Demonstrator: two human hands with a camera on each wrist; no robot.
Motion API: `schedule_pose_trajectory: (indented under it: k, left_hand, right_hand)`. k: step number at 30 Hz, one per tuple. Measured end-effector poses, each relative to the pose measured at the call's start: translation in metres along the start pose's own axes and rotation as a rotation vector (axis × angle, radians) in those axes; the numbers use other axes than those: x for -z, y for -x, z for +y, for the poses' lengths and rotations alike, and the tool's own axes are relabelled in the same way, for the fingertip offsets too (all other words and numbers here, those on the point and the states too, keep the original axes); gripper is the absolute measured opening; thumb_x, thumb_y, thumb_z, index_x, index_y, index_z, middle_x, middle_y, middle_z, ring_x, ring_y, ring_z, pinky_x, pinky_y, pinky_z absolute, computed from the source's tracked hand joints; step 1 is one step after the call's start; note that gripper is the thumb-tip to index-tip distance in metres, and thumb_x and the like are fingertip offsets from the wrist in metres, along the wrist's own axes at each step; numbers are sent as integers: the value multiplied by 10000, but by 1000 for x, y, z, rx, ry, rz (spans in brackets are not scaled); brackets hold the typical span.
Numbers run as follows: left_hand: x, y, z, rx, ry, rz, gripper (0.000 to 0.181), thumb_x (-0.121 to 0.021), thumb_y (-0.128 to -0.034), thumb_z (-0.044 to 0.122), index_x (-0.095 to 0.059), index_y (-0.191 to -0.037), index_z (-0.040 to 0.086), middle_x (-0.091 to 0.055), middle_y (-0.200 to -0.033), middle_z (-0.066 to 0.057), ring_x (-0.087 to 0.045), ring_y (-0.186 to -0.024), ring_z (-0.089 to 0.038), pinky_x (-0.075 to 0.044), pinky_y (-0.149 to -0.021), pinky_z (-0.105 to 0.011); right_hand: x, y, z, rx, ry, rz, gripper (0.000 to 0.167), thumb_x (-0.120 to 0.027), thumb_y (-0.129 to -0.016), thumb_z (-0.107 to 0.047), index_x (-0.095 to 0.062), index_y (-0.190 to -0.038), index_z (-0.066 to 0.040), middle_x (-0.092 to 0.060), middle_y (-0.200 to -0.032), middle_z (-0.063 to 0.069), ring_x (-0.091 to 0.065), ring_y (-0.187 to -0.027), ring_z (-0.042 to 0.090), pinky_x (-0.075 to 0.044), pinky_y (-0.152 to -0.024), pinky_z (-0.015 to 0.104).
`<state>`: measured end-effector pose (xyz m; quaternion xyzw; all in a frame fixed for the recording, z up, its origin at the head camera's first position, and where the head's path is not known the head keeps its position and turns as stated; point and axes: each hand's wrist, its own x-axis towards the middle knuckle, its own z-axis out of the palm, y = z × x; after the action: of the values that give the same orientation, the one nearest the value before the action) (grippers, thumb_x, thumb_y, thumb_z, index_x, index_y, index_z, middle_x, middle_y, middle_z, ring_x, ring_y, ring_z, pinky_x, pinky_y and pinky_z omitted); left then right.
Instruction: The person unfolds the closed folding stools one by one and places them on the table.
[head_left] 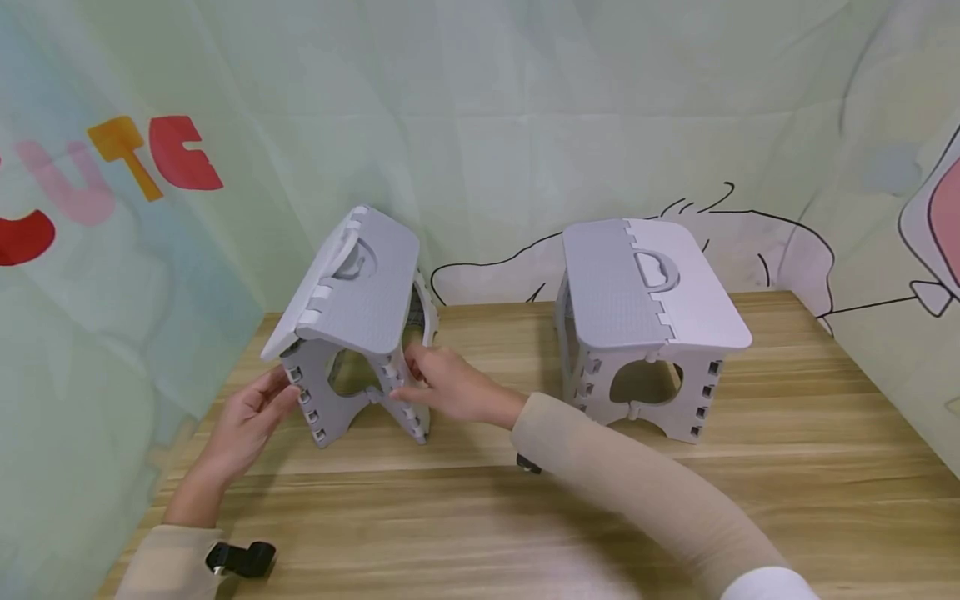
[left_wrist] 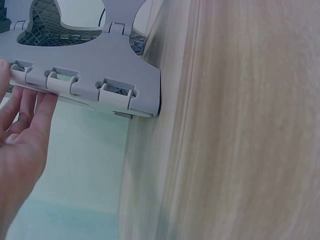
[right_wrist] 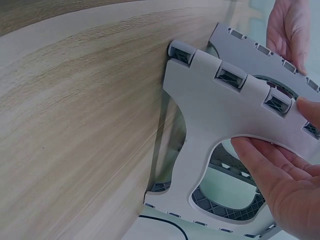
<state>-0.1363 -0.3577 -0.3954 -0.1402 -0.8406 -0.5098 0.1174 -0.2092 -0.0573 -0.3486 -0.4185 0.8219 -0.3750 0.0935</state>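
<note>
A grey and white folding stool (head_left: 375,275) stands partly folded at the left of the table, its two seat halves bent up into a ridge along the hinge. My left hand (head_left: 243,425) holds the stool's left front edge, with the thumb in front and the fingers behind the hinged panel (left_wrist: 100,65). On the other side, my right hand (head_left: 453,383) grips the right leg panel (right_wrist: 200,85), thumb on its hinged edge and fingers through the cutout. The front panels fold inward at the middle.
A second folding stool (head_left: 637,283), grey and white, stands fully unfolded to the right, its seat flat. Both stools are on a wood-grain table (head_left: 420,517). Behind it hangs a printed cloth backdrop (head_left: 495,150) with letters and line drawings.
</note>
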Motion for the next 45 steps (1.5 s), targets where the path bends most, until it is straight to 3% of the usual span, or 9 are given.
schedule_pose_trajectory:
  k: [5,20,30,35,45]
  left_hand:
    - [-1,-2,1,-1,2,0,429,-456,-1060,45,-386,-1426,-168,-562,-1227,270,-554,-1103,85,-491,-884,-118]
    - [-4,-4,1,1,-12,1,435,-464,-1058,47,-388,-1435,-156,-560,-1220,281,-555,-1094,91,-490,-878,-111]
    - [-5,-5,1,2,-13,6,440,-470,-1056,50,-385,-1432,-162,-564,-1205,288,-559,-1080,92,-494,-870,-111]
    - [-4,-3,-2,5,30,9,430,-480,-1046,22,-386,-1405,-195,-589,-1204,262,-574,-1077,74,-501,-866,-118]
    - [-2,2,-2,29,16,59,399,-522,-1027,10,-463,-1388,-149,-612,-1185,251,-588,-1057,70,-504,-842,-109]
  right_hand:
    - [2,2,1,-1,15,8,269,-676,-972,-206,-565,-1129,-18,-666,-1054,99,-613,-908,104,-514,-729,165]
    - [7,7,7,17,40,25,260,-689,-964,-204,-568,-1106,-23,-657,-1006,75,-532,-797,95,-472,-652,174]
    - [9,10,9,28,17,32,253,-686,-966,-176,-563,-1117,-16,-671,-1031,97,-582,-842,95,-500,-680,174]
    - [6,10,9,15,16,30,248,-690,-963,-184,-564,-1102,-21,-669,-1015,88,-562,-812,86,-490,-663,169]
    - [2,7,6,-14,-19,21,254,-681,-969,-168,-556,-1132,-20,-677,-1076,122,-643,-926,116,-526,-721,152]
